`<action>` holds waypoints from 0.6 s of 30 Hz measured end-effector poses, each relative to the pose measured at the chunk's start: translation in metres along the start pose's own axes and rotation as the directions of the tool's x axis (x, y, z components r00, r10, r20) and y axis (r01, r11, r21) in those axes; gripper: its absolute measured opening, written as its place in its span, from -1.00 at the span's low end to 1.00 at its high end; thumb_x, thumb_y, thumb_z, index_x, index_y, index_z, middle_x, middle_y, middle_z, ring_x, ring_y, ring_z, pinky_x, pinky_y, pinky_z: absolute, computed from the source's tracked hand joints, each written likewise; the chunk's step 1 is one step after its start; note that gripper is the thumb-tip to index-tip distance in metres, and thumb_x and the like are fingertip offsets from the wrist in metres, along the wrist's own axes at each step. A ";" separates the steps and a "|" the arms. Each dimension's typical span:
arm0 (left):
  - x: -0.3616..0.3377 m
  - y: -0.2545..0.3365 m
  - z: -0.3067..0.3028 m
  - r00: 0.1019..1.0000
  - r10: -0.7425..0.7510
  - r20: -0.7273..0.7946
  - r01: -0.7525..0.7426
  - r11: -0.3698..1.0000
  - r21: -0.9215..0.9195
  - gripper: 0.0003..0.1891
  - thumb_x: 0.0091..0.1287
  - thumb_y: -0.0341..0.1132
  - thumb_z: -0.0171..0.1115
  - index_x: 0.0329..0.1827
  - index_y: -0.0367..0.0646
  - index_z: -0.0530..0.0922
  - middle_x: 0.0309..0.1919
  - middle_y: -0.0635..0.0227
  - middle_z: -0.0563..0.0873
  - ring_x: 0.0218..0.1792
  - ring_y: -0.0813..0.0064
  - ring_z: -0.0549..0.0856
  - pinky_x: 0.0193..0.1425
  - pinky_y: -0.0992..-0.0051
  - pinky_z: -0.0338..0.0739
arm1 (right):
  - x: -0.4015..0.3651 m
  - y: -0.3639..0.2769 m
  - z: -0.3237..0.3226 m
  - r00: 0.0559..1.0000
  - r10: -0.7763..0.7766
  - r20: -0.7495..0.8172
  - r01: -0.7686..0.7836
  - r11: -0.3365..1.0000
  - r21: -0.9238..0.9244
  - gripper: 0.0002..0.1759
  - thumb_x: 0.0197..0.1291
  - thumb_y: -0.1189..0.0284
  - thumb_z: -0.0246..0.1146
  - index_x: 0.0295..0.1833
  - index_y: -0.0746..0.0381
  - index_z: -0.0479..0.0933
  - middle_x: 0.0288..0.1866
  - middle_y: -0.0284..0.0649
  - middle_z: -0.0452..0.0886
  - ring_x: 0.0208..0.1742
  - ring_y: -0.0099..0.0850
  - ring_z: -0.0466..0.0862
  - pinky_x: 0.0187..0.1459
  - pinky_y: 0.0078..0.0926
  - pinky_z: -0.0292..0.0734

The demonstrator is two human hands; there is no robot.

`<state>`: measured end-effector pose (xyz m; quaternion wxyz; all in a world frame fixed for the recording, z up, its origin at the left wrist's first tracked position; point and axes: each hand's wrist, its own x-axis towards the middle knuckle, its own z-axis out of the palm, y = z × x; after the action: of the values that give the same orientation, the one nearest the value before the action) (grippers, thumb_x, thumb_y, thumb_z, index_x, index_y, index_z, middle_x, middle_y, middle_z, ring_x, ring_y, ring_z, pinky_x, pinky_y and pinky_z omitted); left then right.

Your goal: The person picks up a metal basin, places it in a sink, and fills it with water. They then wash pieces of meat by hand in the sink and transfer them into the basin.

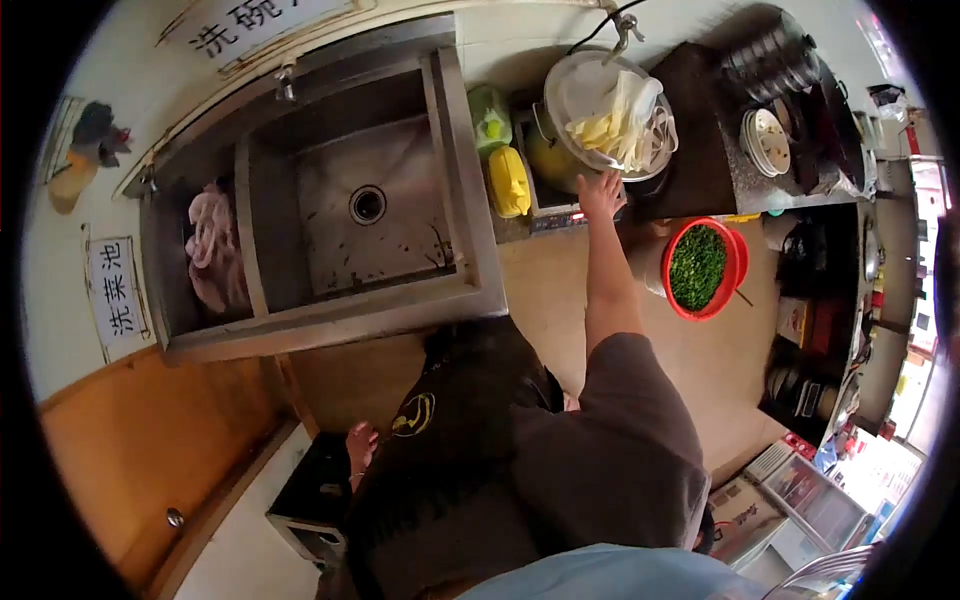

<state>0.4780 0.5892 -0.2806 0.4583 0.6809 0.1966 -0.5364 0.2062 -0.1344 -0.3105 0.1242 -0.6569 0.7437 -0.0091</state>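
My right hand [601,195] is stretched forward at the near edge of a large round pot lid [572,95], its fingers apart and nothing seen in them. Cream and pale yellow cloths or gloves [625,122] lie in a heap on the lid, just beyond the fingertips. Whether the fingertips touch the rim is hard to tell. Low at my left side hangs my left hand [361,446], with loosely spread fingers and nothing in it. Under the lid stands a big pot [550,160], partly hidden.
A steel sink [375,215] fills the left, with pinkish cloths [215,250] in its narrow basin. A yellow bottle [509,182] stands beside the pot. On the right are a red basin of chopped greens [698,267], stacked bowls [768,143] and shelves.
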 end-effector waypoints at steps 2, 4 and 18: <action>-0.030 0.022 0.042 0.986 0.130 -0.102 -0.102 0.964 0.246 -0.73 0.22 -0.26 0.03 -0.03 -0.10 0.39 -0.26 0.42 0.52 -0.37 0.46 0.56 -0.49 0.63 0.32 | 0.012 0.004 0.012 0.999 -0.026 -0.038 0.021 0.993 -0.118 -0.12 0.00 -0.16 -0.06 0.32 0.15 -0.08 0.38 -0.19 -0.16 0.38 -0.27 -0.14 0.24 0.06 -0.22; -0.045 0.041 0.062 0.987 0.004 -0.160 0.034 0.972 0.233 -0.67 0.19 -0.21 0.09 -0.01 -0.10 0.38 -0.19 0.42 0.51 -0.25 0.43 0.56 -0.39 0.55 0.36 | 0.009 0.005 0.019 0.996 -0.040 -0.073 0.028 0.987 -0.157 -0.11 -0.01 -0.14 -0.04 0.32 0.16 -0.10 0.38 -0.20 -0.15 0.38 -0.30 -0.16 0.23 0.08 -0.24; -0.030 0.039 0.077 0.958 0.158 -0.238 -0.147 0.987 0.062 -0.73 0.19 -0.27 0.04 -0.07 -0.16 0.42 -0.28 0.39 0.54 -0.36 0.57 0.57 -0.49 0.67 0.36 | 0.007 -0.002 0.026 0.988 -0.071 -0.138 0.039 0.975 -0.218 -0.12 -0.03 -0.08 0.03 0.31 0.17 -0.06 0.38 -0.17 -0.16 0.36 -0.20 -0.11 0.18 0.17 -0.13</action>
<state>0.4549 0.5116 -0.2373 0.4557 0.7642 0.1861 -0.4168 0.2129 -0.1382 -0.3365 -0.0021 -0.6843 0.7289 0.0199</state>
